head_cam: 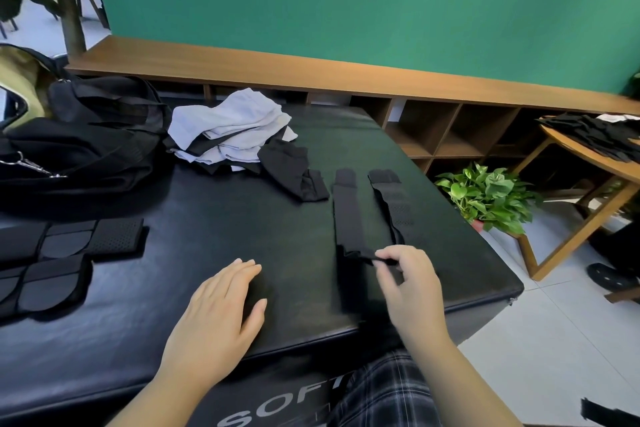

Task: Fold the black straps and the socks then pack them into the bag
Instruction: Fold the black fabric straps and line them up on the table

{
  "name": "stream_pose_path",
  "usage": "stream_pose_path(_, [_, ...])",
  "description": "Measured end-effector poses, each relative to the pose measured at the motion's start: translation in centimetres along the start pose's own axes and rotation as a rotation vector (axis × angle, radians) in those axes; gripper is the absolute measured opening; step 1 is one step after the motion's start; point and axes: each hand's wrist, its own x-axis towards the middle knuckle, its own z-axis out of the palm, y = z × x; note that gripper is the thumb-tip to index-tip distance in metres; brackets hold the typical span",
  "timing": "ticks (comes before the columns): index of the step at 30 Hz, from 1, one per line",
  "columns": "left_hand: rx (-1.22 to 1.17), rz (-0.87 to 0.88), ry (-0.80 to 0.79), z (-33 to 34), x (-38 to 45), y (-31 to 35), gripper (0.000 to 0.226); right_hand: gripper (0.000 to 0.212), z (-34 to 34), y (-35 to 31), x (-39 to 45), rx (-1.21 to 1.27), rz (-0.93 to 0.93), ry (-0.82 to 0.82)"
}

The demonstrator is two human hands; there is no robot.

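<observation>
Strap-folding step — bag (79, 146) unpacked.
Right hand (410, 282) pinches strap (349, 218) end; left hand (221, 305) flat, relaxed on desk (214, 218) (next: fold fwd, prob.).

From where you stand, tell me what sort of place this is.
Probably an office lounge or studio space, not a home. A black padded mat serves as the work surface, a long low wooden shelf of open cubbies runs along a green wall, and a potted plant sits on the tiled floor.

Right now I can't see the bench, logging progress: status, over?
Right hand pinching near end of black strap. Left hand flat on mat. Socks unfolded, bag waiting. Nothing blocking.
</observation>
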Motion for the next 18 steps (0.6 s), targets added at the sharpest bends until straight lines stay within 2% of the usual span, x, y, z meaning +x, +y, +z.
stream_pose_path(5, [-0.081,0.038,-0.010,-0.5,-0.1,-0.1,0.053,0.006,2.5,-1.9,-2.0,0.094,-0.145,-0.028])
stream_pose_path(12, [-0.177,0.142,-0.068,-0.9,-0.4,-0.1,0.056,0.009,4.8,-4.2,-4.4,0.184,-0.215,-0.141])
stream_pose_path(17, [-0.252,0.151,-0.029,-0.8,-0.6,-0.4,0.031,0.014,5.5,-5.0,-5.9,0.243,-0.277,-0.249])
stream_pose_path(18, [-0.274,0.128,-0.026,-0.7,-0.6,-0.5,0.032,0.017,5.4,-5.1,-6.0,0.255,-0.278,-0.260])
